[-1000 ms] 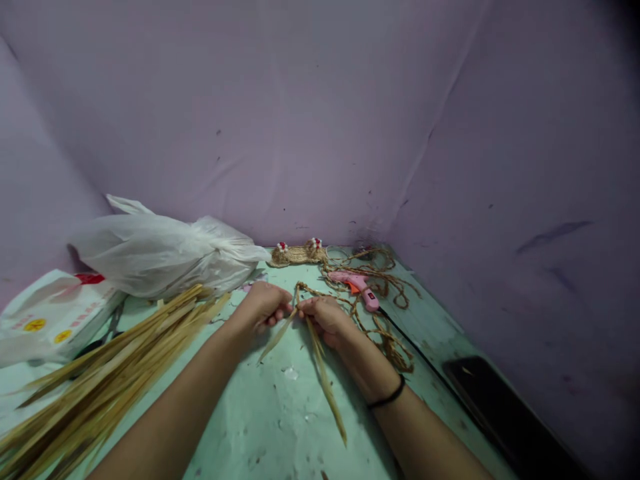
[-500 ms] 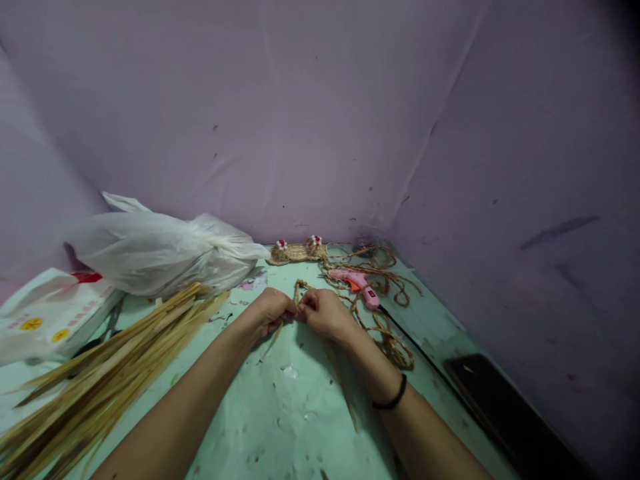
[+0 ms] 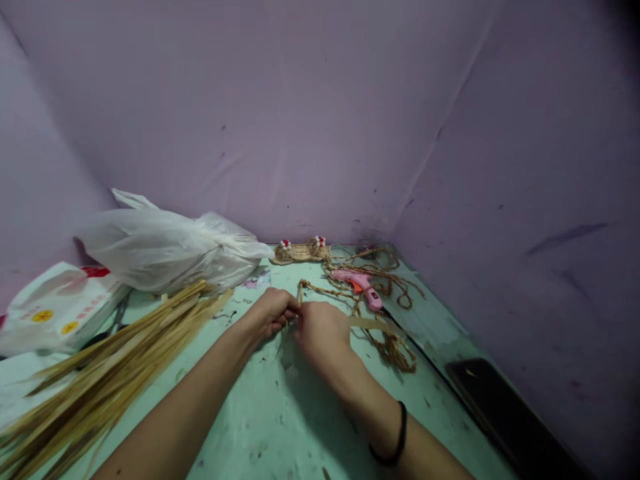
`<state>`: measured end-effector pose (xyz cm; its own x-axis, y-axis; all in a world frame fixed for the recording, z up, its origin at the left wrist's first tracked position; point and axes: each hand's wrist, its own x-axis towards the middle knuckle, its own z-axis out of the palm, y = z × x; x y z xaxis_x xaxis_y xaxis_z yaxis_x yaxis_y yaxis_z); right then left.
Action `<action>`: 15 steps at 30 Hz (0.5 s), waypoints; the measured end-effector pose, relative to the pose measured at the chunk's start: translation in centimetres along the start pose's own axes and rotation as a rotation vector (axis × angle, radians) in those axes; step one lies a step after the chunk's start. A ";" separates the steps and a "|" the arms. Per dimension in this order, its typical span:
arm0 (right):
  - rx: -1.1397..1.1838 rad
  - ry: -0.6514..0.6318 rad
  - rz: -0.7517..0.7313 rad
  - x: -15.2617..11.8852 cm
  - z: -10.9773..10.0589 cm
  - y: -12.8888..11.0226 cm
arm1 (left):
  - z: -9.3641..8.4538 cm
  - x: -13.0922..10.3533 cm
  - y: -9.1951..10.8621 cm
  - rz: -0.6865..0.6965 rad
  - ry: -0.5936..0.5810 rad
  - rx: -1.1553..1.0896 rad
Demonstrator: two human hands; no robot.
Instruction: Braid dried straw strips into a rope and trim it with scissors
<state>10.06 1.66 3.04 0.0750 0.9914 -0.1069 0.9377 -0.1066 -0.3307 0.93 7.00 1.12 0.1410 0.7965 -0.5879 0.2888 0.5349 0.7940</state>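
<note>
My left hand (image 3: 274, 313) is closed in a pinch at the end of a thin braided cord (image 3: 325, 291), which bends down into my fingertips. Right beside it, my right hand (image 3: 324, 330) is closed with its back turned up. From behind its knuckles a pale strip of dried leaf (image 3: 373, 323) sticks out to the right. My fingers hide where strip and cord meet. A thin strip end hangs below my left fingers. The cord runs rightward to a loose coil (image 3: 397, 352) on the pale green tabletop (image 3: 250, 413).
To the left lies a bundle of dried leaf strips (image 3: 125, 357), near a white package (image 3: 65, 313) and a tied plastic bag (image 3: 175, 250). A woven piece with beaded flowers (image 3: 301, 253) stands at the wall. A pink glue gun (image 3: 367, 288) and a phone (image 3: 505, 407) are on the right.
My right hand has turned over, back upward, and moved slightly down toward me. The leaf strip that hung toward me under my right wrist now points right. The view has shifted slightly.
</note>
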 end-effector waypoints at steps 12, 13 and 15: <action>0.170 -0.220 -0.229 -2.1 -2.9 0.8 | -2.3 0.8 -0.2 0.068 -0.173 -0.012; 0.227 -0.149 -0.189 -1.5 -3.1 1.4 | -2.4 0.8 -0.2 0.064 -0.196 -0.020; 0.354 0.020 -0.073 0.1 -2.8 2.3 | -2.6 0.9 -0.2 0.053 -0.230 -0.034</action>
<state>13.15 1.68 4.93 0.0227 0.9983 -0.0537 0.7656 -0.0519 -0.6412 -1.45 8.35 0.88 0.3684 0.7404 -0.5622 0.2438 0.5066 0.8270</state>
